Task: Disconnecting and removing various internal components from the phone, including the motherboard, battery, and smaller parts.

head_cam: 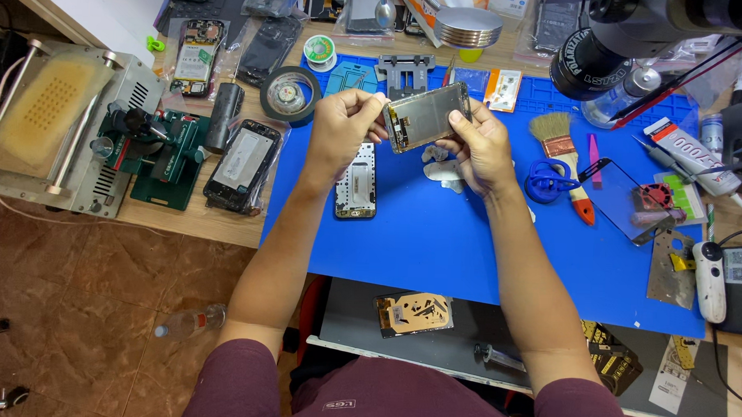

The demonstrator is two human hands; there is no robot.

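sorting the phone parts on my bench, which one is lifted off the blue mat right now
The phone screen assembly, pinched between the left hand and right hand. The phone frame lies flat on the blue mat; the bagged phone rests on the wooden bench.

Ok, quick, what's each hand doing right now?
Left hand: closed on the left edge of the phone screen panel, held above the blue mat.
Right hand: closed on the same panel's right edge.

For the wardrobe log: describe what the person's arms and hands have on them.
Both hands, the left hand and right hand, are bare: no gloves, and no rings or watch that I can make out. The forearms are uncovered to above the elbow, where short maroon sleeves begin. No cables or straps on either arm.
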